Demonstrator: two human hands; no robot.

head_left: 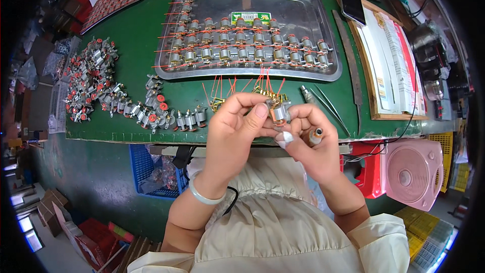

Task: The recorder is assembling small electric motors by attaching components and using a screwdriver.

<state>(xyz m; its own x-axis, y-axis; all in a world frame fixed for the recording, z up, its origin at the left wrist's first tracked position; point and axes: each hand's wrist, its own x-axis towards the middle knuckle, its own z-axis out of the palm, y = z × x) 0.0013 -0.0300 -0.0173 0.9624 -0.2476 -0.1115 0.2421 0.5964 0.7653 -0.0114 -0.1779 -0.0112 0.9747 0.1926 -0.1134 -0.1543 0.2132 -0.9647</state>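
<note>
Between the thumb and fingers of my left hand [235, 126] is a small silver cylindrical component [279, 113] with a copper-coloured side, held upright above the table's front edge. My right hand [321, 146], with a white wrap on the thumb, touches the component's right side with its fingertips. A short brown-handled tool [316, 134] with a metal end lies gripped in the curled fingers of that hand. Just beyond my hands are brass-coloured brackets with red wires [262, 89]. To the left stand several similar silver components [189, 120] on the green table.
A metal tray [247, 75] holds rows of wired components. A pile of components [93, 76] covers the left side. Tweezers [331, 106], a metal pen-like tool [307, 95], a long flat file [348, 60] and a papered board [389, 60] with a phone [351, 2] lie right.
</note>
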